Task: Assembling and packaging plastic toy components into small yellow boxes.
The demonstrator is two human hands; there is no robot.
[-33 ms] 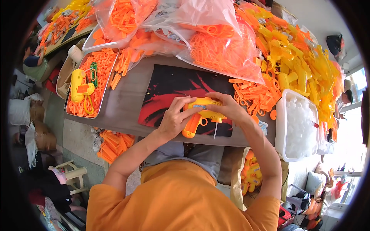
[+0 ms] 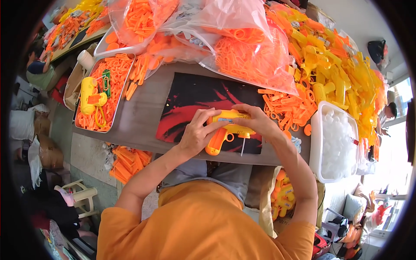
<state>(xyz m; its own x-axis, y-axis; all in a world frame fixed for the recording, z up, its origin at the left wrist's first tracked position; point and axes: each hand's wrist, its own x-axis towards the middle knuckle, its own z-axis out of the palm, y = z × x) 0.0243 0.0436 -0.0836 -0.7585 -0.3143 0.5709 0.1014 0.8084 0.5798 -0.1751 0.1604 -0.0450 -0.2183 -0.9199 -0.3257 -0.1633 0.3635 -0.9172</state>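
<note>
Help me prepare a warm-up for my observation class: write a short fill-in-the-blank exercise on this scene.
The left hand and right hand hold a yellow toy gun over a black mat with ____ streaks.
A white tub stands to the ____ of the mat.
In the tray of orange parts, a ____ piece lies beside a yellow one.

Missing words: red; right; green

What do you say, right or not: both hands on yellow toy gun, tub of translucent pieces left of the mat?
Wrong side: the head view shows the tub of translucent pieces right of the mat. The left hand and right hand are on the yellow toy gun.
</note>
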